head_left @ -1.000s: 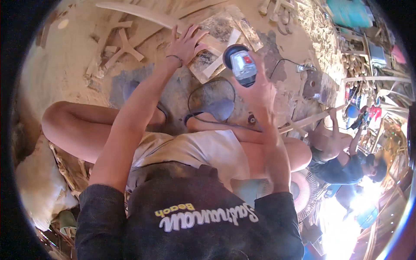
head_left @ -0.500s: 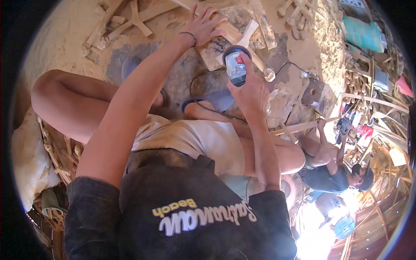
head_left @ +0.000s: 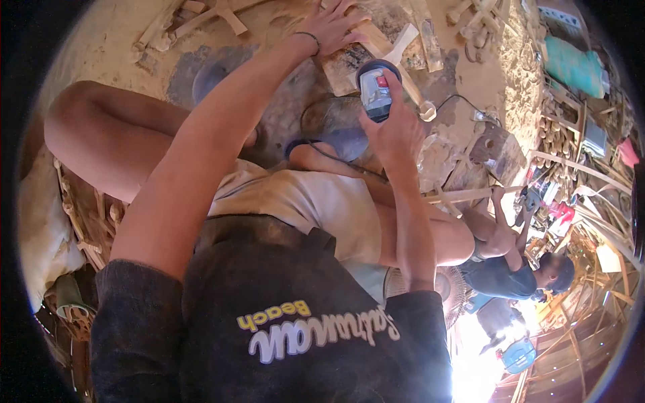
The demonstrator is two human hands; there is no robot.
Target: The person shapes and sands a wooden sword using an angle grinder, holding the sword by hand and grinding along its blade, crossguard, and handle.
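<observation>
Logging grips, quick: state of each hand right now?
Left hand: open, spread over the wood.
Right hand: closed around the power tool.

Shines silver and glossy on the tool (head_left: pixel 375 91), like metal or plastic (hard to tell which), with dull black on its disc (head_left: pixel 377 65). Looks like bare, pale wood on the bar (head_left: pixel 414 92), matt and fairly smooth; reads rough and darkly stained across the wooden board (head_left: pixel 341 68). Shows matt, dark cloth in the shirt (head_left: pixel 269 282) and pale, creased cloth in the shorts (head_left: pixel 302 205). Appears dusty, matt and rough over the floor (head_left: pixel 101 67), with duller grey patches.
</observation>
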